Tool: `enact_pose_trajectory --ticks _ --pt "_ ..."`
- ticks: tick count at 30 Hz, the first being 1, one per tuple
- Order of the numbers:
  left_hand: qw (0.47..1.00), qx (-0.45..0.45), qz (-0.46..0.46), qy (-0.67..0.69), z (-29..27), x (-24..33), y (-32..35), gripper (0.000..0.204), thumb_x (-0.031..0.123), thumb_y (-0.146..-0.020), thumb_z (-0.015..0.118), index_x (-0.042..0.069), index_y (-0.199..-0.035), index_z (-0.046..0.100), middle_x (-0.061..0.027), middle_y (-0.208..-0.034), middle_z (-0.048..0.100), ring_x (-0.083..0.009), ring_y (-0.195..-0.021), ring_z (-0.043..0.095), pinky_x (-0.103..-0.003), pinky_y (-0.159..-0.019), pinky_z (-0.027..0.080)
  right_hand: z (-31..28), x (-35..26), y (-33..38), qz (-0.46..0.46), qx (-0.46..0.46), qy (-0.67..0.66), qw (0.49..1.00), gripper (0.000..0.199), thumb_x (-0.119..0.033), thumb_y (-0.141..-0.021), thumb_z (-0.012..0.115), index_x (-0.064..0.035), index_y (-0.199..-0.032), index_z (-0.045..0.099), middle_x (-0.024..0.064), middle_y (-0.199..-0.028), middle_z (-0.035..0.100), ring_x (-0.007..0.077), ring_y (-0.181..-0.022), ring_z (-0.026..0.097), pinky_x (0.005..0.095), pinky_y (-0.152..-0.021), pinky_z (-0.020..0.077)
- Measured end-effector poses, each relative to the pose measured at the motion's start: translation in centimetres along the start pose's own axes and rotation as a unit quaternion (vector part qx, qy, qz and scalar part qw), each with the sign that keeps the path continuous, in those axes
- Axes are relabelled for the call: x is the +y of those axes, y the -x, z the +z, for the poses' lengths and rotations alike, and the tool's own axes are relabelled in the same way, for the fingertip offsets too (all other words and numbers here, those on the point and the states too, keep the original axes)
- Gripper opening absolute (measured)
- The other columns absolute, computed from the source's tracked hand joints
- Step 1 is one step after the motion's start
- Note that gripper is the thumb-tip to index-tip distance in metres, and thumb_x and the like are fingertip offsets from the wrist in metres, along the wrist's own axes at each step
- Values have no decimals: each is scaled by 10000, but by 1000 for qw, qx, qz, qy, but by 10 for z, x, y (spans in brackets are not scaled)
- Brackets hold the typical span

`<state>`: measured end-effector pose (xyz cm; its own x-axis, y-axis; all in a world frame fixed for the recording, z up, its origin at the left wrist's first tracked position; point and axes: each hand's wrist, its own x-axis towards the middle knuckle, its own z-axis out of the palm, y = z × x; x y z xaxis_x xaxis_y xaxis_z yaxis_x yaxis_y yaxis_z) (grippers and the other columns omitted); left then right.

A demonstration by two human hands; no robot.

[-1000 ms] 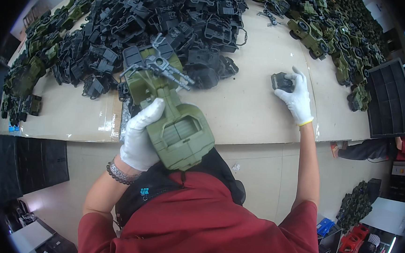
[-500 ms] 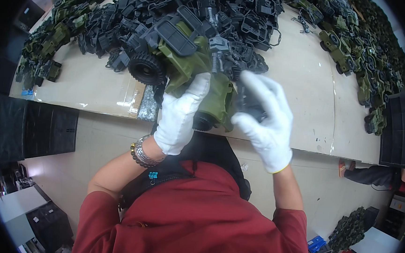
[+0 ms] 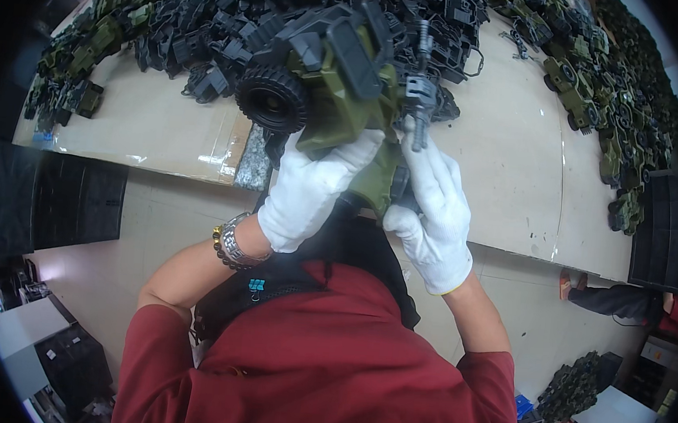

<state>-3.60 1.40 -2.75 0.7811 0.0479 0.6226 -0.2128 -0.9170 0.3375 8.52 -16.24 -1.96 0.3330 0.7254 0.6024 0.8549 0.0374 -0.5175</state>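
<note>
A green toy military vehicle point(image 3: 338, 117) with dark grey frame parts and a large black wheel point(image 3: 273, 99) is held tilted above the table's near edge. White-gloved, my left hand point(image 3: 313, 182) closes around its green body. On the toy's right side, the gloved fingers and thumb of my right hand point(image 3: 437, 207) close about a dark part point(image 3: 401, 184) against the body; its kind is mostly hidden. A grey toy gun point(image 3: 419, 99) with a long barrel rises from the vehicle, just above my right fingertips.
A heap of dark grey plastic parts point(image 3: 234, 23) covers the far middle of the cardboard-topped table point(image 3: 506, 176). Green toy vehicles line the left point(image 3: 104, 34) and right point(image 3: 571, 94) sides. Black crates point(image 3: 80, 201) stand at left. Another person's leg point(image 3: 612, 300) shows at right.
The toy vehicle has turned and shifted right, the gun with it. My right hand has moved in against its side, and the fingers are closer together.
</note>
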Motion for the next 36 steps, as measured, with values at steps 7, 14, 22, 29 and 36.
enact_pose_trajectory --ticks 7,14,22,29,36 --pt "984 71 -109 119 16 19 -11 376 -35 -866 691 22 -1238 675 -137 -1155 697 -291 -1031 686 -357 -913 547 -11 7 3 15 -40 -34 999 674 -487 -1039 476 25 -1477 456 223 -1440 539 384 -1288 541 418 -1057 423" --pt "995 88 -33 23 16 18 -17 246 116 -936 717 4 -1155 715 -100 -1132 698 -223 -993 687 -344 -864 557 -5 9 1 50 -53 -50 996 735 -536 -1026 470 22 -1501 420 238 -1486 488 392 -1333 512 416 -1109 391" --pt "434 153 -467 756 -29 49 -52 519 540 -1035 475 75 -1251 559 -93 -1165 642 -223 -1054 652 -376 -935 537 15 -24 -42 -78 129 10 989 931 -730 -678 737 -52 -1292 565 311 -1420 438 511 -1203 503 554 -1022 425" --pt "940 38 -266 211 -29 54 -13 542 134 -943 642 -83 -1370 391 -127 -1129 659 -215 -1051 654 -307 -984 478 16 -26 -77 -165 190 20 968 487 -538 -741 693 -125 -999 683 119 -1091 628 299 -946 582 422 -752 430" --pt "829 60 -322 453 -43 37 -30 560 154 -971 678 -7 -1412 373 -115 -1252 579 -187 -1132 615 -354 -948 546 10 -14 -70 -116 154 14 981 753 -730 -783 582 -105 -1199 648 151 -1307 590 340 -1088 563 455 -935 409"
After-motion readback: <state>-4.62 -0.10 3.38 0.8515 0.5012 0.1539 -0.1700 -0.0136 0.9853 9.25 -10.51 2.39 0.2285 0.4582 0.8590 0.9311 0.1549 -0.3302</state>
